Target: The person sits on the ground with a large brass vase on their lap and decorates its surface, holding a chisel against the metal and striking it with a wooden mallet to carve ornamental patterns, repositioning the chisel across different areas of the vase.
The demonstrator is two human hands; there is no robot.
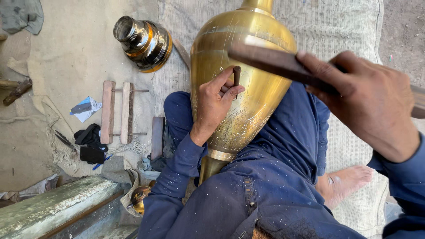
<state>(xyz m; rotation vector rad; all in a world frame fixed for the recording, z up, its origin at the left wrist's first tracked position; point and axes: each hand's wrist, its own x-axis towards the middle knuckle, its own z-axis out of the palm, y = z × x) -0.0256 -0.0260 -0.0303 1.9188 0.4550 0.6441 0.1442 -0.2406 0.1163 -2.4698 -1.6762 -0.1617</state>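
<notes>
A large brass vase [256, 48] lies across my lap, its body covered with engraved patterns. My left hand [214, 104] rests against the vase's side and pinches a short dark chisel [237, 76] whose tip touches the metal. My right hand [369, 99] is raised close to the camera, gripping the handle of a dark wooden mallet [270, 59] that hovers above the chisel. I sit on the ground in dark blue clothes, with one bare foot [345, 181] showing at the right.
A second shiny brass vessel [144, 42] lies on its side at upper left. A small wooden frame [117, 110], a wooden block [156, 137], paper and dark cloth lie on the floor. A stone slab [53, 206] is at lower left. Woven sacking [345, 26] covers the ground.
</notes>
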